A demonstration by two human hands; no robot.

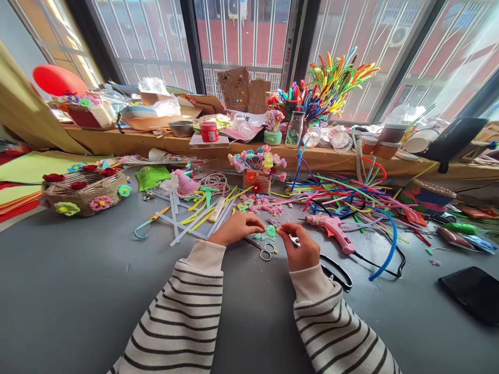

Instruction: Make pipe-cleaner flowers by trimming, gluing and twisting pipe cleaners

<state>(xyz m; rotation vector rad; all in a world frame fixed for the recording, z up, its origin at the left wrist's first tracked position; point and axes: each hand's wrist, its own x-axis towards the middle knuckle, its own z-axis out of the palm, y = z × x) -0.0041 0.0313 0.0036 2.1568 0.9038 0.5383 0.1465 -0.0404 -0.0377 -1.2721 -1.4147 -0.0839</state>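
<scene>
My left hand (245, 227) is closed in a pinch at a small, fuzzy green pipe-cleaner piece (271, 231). Facing it, my right hand (302, 245) is closed around a small silver metal tool (295, 241), mostly hidden by the fingers, whose narrow end points at the green piece. Just below, small scissors (267, 252) with round silver handles lie on the grey table. Pink fuzz clippings (268, 204) are scattered beyond my fingertips.
To the right lie a pink glue gun (331, 228) with a black cord, coloured pipe cleaners (343, 192) and a phone (471, 293). Leftward are glue sticks (191, 221), orange-yellow scissors (154, 221) and a flowered twine basket (83, 195). A flower pot (257, 182) stands ahead.
</scene>
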